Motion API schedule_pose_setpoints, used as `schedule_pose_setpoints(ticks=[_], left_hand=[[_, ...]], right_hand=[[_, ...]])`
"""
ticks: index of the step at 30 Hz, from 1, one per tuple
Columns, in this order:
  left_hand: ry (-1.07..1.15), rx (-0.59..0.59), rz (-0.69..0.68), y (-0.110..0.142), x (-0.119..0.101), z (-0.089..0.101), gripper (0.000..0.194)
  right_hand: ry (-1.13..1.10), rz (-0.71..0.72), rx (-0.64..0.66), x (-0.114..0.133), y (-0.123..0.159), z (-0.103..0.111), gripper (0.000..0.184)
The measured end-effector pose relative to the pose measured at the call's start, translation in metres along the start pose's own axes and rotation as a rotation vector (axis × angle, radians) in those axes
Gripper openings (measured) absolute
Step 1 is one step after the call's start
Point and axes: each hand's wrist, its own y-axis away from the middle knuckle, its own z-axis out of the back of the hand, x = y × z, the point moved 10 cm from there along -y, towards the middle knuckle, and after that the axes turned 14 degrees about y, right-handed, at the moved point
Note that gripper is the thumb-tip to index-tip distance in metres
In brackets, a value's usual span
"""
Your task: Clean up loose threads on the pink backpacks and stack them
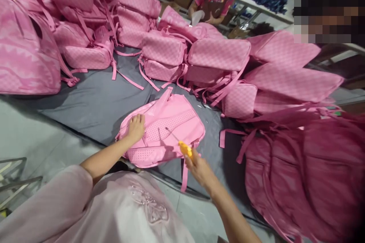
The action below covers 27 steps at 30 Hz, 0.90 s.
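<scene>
A pink backpack (pixel 185 121) lies on the dark grey cloth in front of me, its perforated back padding facing up. My left hand (pixel 137 127) rests on the pack's left part, with its fingers stretched out and pressing on the fabric. In my right hand (pixel 196 163) is a yellow-handled tool (pixel 185 148) with a thin shaft and a small dark tip. That tip is over the padding and casts a shadow on it; whether it touches I cannot tell. One pink strap (pixel 184 176) hangs over the near edge, just left of my right hand.
Stacked pink backpacks (pixel 219 55) line the far side of the grey cloth (pixel 94 102). More packs stand at the left (pixel 28 53) and right (pixel 285 167), with loose straps trailing. Beyond them a person (pixel 213 3) handles something pale. Another head is at the upper right.
</scene>
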Motion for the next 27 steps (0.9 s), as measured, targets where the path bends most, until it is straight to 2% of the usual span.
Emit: schedule_pose_setpoints(ticks=[2,4,6,7,8,10,12,14,16,18,19,21,22,24,25,27], left_hand=[[0.255,-0.011,-0.013,-0.001,0.001,0.000,0.054],[0.630,0.063,0.011,0.004,0.009,-0.003,0.044],[1.003,0.232,0.167,0.008,0.021,-0.018,0.044],[1.144,0.309,0.299,0.011,0.029,-0.027,0.046],[1.248,0.368,0.450,0.014,0.037,-0.037,0.048],[1.370,0.432,0.714,0.018,0.050,-0.052,0.052],[1.423,0.462,0.866,0.017,0.056,-0.060,0.056],[1.439,0.494,0.919,0.015,0.056,-0.065,0.059],[1.412,0.490,0.932,0.016,0.057,-0.066,0.061],[1.332,0.449,0.852,0.015,0.055,-0.063,0.062],[1.250,0.411,0.751,0.013,0.052,-0.059,0.059],[0.977,0.342,0.436,0.009,0.034,-0.044,0.054],[0.796,0.317,0.269,0.011,0.021,-0.037,0.053],[0.432,0.276,0.019,0.024,-0.008,-0.030,0.061],[0.288,0.248,-0.054,0.033,-0.021,-0.029,0.065],[0.122,0.218,-0.172,0.055,-0.050,-0.032,0.069]], right_hand=[[0.013,0.110,0.075,0.017,-0.009,0.007,0.046],[0.027,0.050,0.000,0.011,-0.025,0.031,0.046],[0.109,-0.127,-0.173,-0.005,-0.039,0.059,0.044],[0.164,-0.174,-0.221,-0.006,-0.044,0.066,0.041],[0.207,-0.159,-0.212,0.000,-0.047,0.065,0.038],[0.235,0.002,-0.071,0.029,-0.051,0.043,0.032],[0.238,0.075,0.030,0.051,-0.047,0.028,0.027],[0.273,0.007,-0.002,0.058,-0.045,0.034,0.027],[0.277,0.040,-0.006,0.071,-0.046,0.042,0.029],[0.264,0.122,-0.012,0.084,-0.047,0.050,0.032],[0.274,0.114,-0.047,0.083,-0.048,0.057,0.033],[0.310,0.075,-0.070,0.073,-0.047,0.068,0.033],[0.315,0.087,-0.018,0.066,-0.044,0.066,0.032],[0.325,0.103,0.120,0.044,-0.035,0.062,0.030],[0.362,0.045,0.124,0.026,-0.030,0.068,0.031],[0.485,-0.144,-0.040,-0.010,-0.016,0.099,0.036]])
